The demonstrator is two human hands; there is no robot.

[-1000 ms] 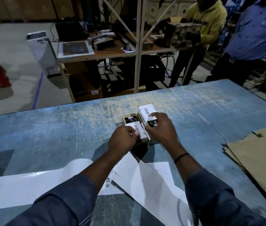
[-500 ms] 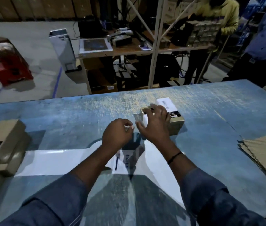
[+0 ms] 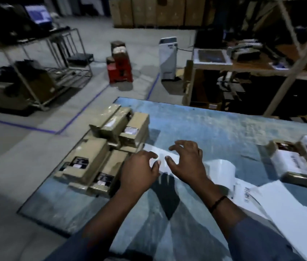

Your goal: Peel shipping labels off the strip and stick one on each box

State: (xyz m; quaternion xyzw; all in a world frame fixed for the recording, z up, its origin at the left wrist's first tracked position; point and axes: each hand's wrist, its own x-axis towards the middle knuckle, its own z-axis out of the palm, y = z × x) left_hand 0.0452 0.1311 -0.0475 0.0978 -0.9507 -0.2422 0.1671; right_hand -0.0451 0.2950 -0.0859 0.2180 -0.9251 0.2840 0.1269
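**Both hands hovering over the label strip, between two groups of boxes**

The person is leaning over the blue bench point(image 3: 224, 132) with both hands held out above its middle. The white label strip point(image 3: 222, 168) is lying directly under them. It is running from beside the brown boxes on the left, passing beneath the fingers and curling up in a loop just right of the right hand. From there it is spreading into a wider sheet toward the near right, where a barcode is showing.

The right hand point(image 3: 186, 162) is spreading its fingers in a loose claw over the strip and gripping nothing. Whether the fingertips are touching the paper, I cannot tell. The left hand point(image 3: 139, 172) is sitting just beside it with its fingers curled, thumb and forefinger drawing close together at the strip's edge. The blur is hiding whether they are pinching the paper or holding nothing.

A pile of brown boxes point(image 3: 107, 147) is sitting at the bench's left end, just left of the left hand. The white-labelled boxes point(image 3: 288, 161) are standing at the right edge, well apart from both hands.
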